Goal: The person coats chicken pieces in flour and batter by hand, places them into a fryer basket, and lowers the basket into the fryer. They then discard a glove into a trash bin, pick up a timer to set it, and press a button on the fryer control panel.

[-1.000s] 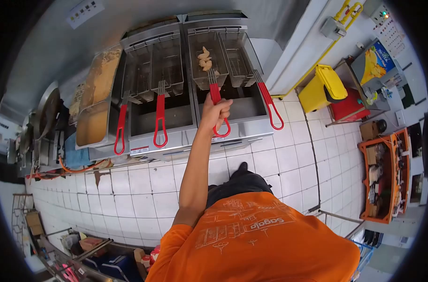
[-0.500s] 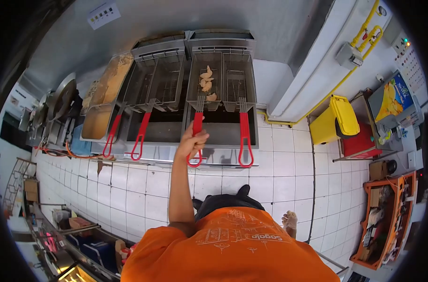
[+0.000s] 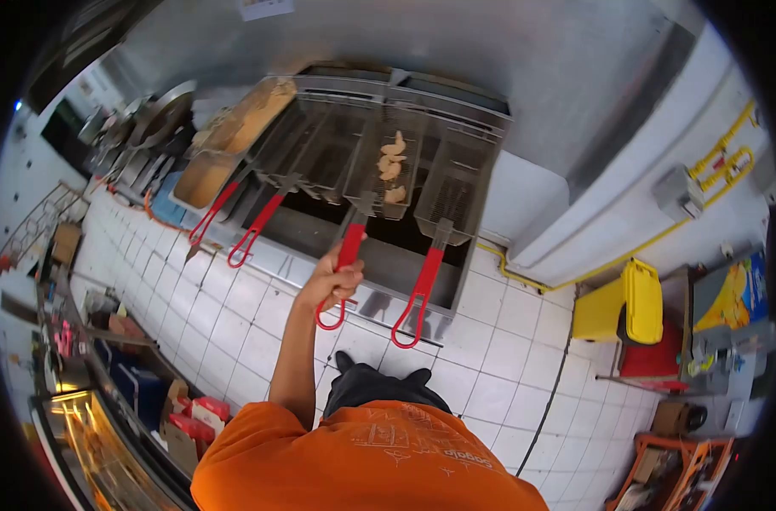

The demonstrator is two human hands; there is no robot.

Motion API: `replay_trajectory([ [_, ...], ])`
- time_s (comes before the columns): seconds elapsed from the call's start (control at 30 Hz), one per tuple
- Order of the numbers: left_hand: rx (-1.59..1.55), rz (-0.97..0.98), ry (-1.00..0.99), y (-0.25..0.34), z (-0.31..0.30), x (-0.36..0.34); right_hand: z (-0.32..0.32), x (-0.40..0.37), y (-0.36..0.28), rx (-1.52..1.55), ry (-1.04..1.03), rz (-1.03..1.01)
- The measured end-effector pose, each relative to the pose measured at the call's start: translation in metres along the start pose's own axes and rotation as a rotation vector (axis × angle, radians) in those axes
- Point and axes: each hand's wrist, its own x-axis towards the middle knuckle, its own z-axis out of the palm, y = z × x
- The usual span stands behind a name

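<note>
My left hand point(image 3: 335, 278) is closed around the red handle point(image 3: 351, 245) of a wire fryer basket point(image 3: 362, 162). Several pale, coated pieces of food point(image 3: 392, 166) lie in a row inside that basket, above the deep fryer point(image 3: 388, 243). To its right hangs another fryer basket point(image 3: 456, 183) with its red handle point(image 3: 423, 285) pointing toward me. Two more baskets sit to the left, their red handles point(image 3: 256, 230) also sticking out over the fryer's front edge. My right hand is out of view.
Left of the fryer stand a metal pan of tan liquid point(image 3: 202, 183) and a tray of breading point(image 3: 260, 115). A yellow bin point(image 3: 613, 307) and a yellow pipe point(image 3: 524, 281) are on the right. White floor tiles point(image 3: 490, 349) surround my feet.
The view has turned and shifted, so the fryer appears slanted. My left hand keeps its grip on the basket handle. My right hand, seen earlier beside my body, has left the view.
</note>
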Motion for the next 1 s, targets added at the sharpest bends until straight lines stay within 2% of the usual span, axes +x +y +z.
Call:
replay_trajectory([
  [0.17,0.083,-0.082,-0.038,-0.029,-0.035,-0.008,0.044,0.026,-0.016,-0.131,-0.082,0.048],
  [0.23,0.117,-0.089,-0.17,-0.038,-0.04,-0.006,0.062,0.034,-0.022,-0.175,-0.107,0.047],
  [0.27,0.166,-0.114,-0.163,-0.035,-0.035,-0.008,0.071,0.037,-0.025,-0.189,-0.117,0.045],
  [0.5,-0.283,-0.088,-0.184,-0.072,-0.097,0.036,0.106,0.033,-0.017,-0.239,-0.101,0.026],
  [0.57,-0.127,-0.165,-0.157,-0.06,-0.094,0.04,0.111,0.028,-0.005,-0.213,-0.068,0.03],
  [0.6,-0.194,-0.167,-0.233,-0.054,-0.094,0.043,0.109,0.023,0.003,-0.203,-0.043,0.034],
  [0.7,-0.18,-0.192,-0.19,-0.049,-0.109,0.055,0.097,-0.005,0.028,-0.153,0.039,0.041],
  [0.77,-0.257,-0.195,-0.196,-0.066,-0.129,0.07,0.083,-0.024,0.052,-0.095,0.086,0.032],
  [0.83,-0.272,-0.205,-0.174,-0.079,-0.141,0.083,0.037,0.005,0.098,0.047,0.087,-0.031],
  [0.9,-0.179,-0.302,-0.118,-0.082,-0.149,0.086,0.025,-0.028,0.105,0.086,0.056,0.067],
  [0.93,-0.096,-0.315,-0.108,-0.084,-0.148,0.083,-0.003,-0.015,0.14,0.42,-0.139,0.012],
  [0.97,-0.006,-0.325,-0.105,-0.081,-0.143,0.078,0.01,-0.037,0.145,0.335,-0.048,0.009],
  [1.0,0.06,-0.327,-0.032,-0.09,-0.147,0.077,0.022,-0.058,0.157,0.143,0.15,-0.137],
])
